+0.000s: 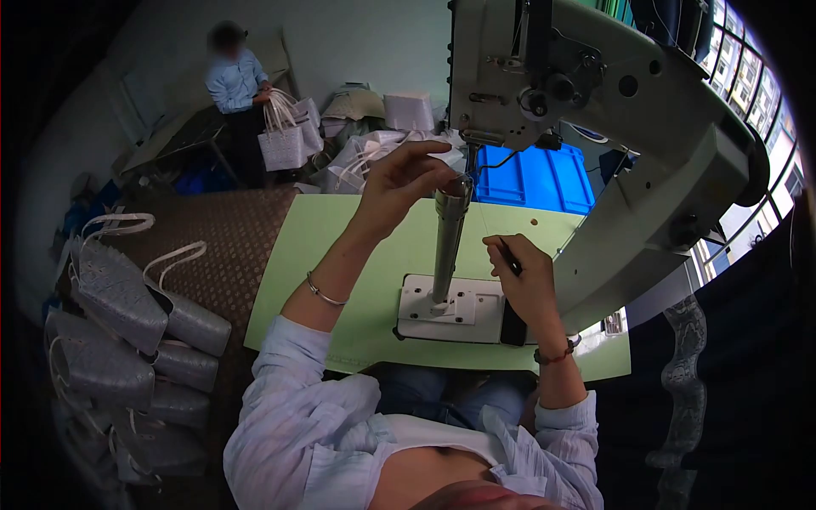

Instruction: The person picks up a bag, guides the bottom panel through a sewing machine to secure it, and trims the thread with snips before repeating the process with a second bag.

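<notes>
- Where is the left hand [398,185]?
- At the top of the upright metal post [447,251] of the sewing machine [654,204]; whether its fingers are closed, I cannot tell from here.
- And the right hand [529,280]?
- Fingers clamped on a slim dark tool [509,256], above the green desk [327,263], right of the post.

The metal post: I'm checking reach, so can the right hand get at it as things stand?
Probably yes: the right hand is beside the metal post, with nothing solid visible between them, though it holds a small dark object.
</notes>
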A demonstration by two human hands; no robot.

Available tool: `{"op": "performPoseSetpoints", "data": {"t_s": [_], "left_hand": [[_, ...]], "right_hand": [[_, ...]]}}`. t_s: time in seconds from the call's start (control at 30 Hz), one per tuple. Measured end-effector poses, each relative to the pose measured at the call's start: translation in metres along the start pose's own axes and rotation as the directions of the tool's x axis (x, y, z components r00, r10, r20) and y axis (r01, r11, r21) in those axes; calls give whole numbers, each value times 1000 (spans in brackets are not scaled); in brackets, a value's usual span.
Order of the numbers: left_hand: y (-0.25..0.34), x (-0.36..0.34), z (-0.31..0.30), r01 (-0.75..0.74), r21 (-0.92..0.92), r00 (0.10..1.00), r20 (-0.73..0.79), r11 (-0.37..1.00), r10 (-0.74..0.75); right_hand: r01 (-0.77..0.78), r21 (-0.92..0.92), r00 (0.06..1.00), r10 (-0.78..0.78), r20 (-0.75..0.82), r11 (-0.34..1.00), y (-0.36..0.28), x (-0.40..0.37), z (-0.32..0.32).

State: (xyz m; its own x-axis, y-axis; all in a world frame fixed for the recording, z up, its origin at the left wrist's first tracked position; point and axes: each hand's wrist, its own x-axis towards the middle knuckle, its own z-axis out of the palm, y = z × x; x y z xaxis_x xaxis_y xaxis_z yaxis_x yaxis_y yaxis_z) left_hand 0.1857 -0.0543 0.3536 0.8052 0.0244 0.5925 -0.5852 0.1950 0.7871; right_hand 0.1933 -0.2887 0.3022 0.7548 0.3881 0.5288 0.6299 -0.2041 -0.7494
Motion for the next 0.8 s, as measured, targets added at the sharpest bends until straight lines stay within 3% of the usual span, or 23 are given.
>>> {"op": "performPoseSetpoints", "data": {"t_s": [0.07,0.13,0.17,0.23,0.27,0.33,0.53,0.67,0.73,0.77,0.8], "left_hand": [[-4,-11,4,-47,85,999,15,995,46],[-3,-23,9,-98,171,995,36,980,93],[1,-30,13,-144,171,984,129,975,122],[7,-46,21,-184,191,951,283,964,126],[10,-56,26,-177,251,945,312,952,93],[13,-77,35,-131,349,944,328,928,10],[-4,-101,45,-49,412,973,225,910,-49],[-20,-96,44,-65,422,975,218,904,-32],[-24,-95,43,-20,445,974,211,896,-83],[-27,-95,44,-22,445,976,205,895,-78],[-29,-96,45,8,422,979,180,907,-92]], "right_hand": [[-52,72,998,49,44,996,-1,3,2],[-241,332,962,180,204,912,-1,9,4],[-239,332,963,178,204,912,-4,12,5],[-361,555,926,217,309,749,-18,18,5],[-360,554,926,216,310,751,-19,19,4],[-464,691,869,135,475,554,-20,21,2],[-406,573,900,201,387,712,-19,11,0],[-410,679,911,239,336,609,-25,8,2],[-341,563,929,176,327,753,-21,10,-1],[-340,560,927,171,333,755,-17,10,2],[-212,503,968,110,226,838,-12,10,7]]}}
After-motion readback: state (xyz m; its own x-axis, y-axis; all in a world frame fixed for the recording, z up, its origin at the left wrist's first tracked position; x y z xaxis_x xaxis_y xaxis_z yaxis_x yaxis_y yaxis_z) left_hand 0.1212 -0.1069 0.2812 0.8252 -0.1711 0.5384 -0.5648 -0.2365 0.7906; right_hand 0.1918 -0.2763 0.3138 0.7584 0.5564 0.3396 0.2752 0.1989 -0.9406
